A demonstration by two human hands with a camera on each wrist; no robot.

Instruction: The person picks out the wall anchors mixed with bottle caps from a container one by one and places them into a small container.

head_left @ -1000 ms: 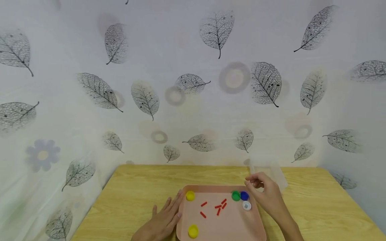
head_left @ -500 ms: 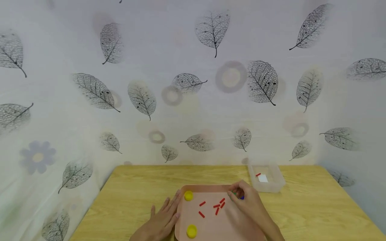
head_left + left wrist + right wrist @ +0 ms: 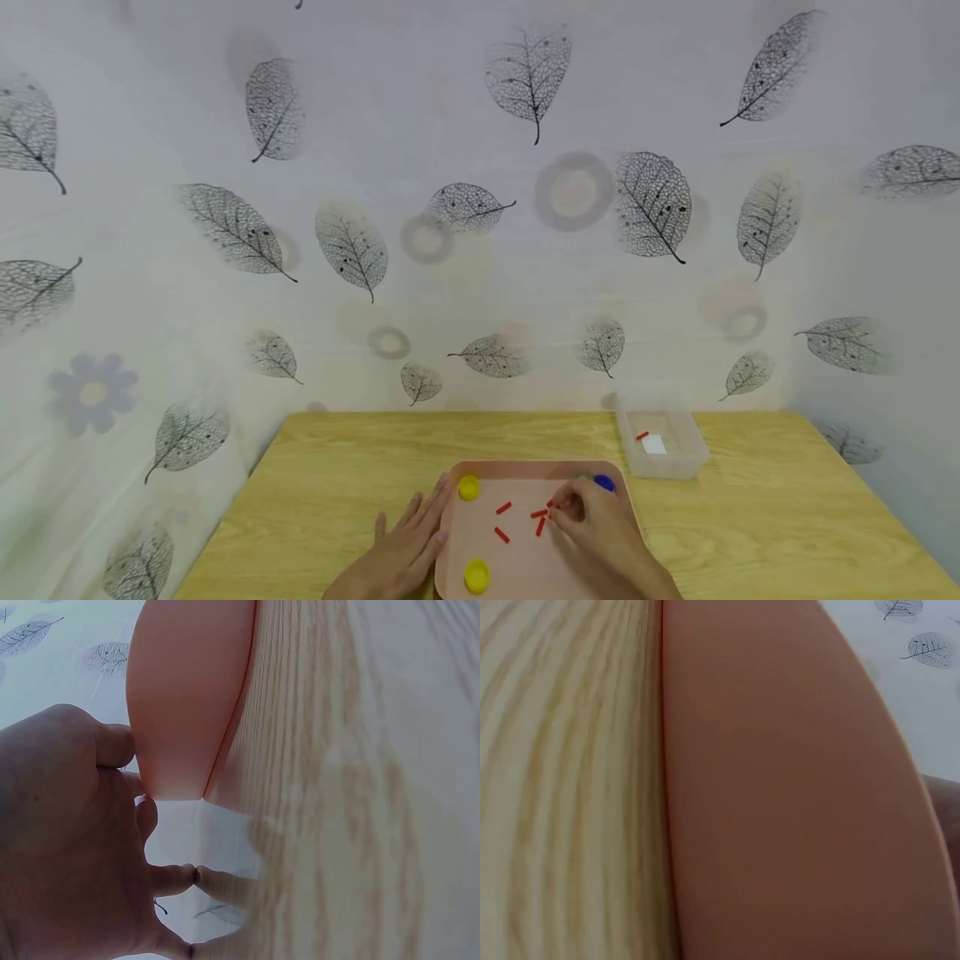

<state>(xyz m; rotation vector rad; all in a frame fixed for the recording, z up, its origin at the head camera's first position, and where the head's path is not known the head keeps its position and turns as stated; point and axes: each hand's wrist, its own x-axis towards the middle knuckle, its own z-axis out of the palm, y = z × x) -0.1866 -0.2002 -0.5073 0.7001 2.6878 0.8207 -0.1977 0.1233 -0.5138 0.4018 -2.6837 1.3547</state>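
In the head view, a pink tray [image 3: 517, 554] holds several short red sticks [image 3: 502, 534]. My right hand [image 3: 600, 525] reaches into it from the right, thumb and finger pinching a red stick [image 3: 551, 514] at the right of the cluster; the fingers partly cover it. My left hand [image 3: 401, 546] lies against the tray's left side with fingers spread and fairly straight. In the left wrist view, the thumb side of that left hand [image 3: 71, 832] touches the tray's outer wall [image 3: 187, 697]. The right wrist view mostly shows the tray wall [image 3: 795, 787].
Inside the tray are a yellow cap [image 3: 468, 487] at the far left, another yellow cap [image 3: 477, 576] nearer, and a blue cap [image 3: 604, 483] by the right hand. A translucent box [image 3: 675, 465] with a red stick and white piece stands behind, on the wooden table [image 3: 360, 450].
My right hand has come from above the tray's far right corner, near the box, down and left to the red sticks. My left hand keeps its place at the tray's side.
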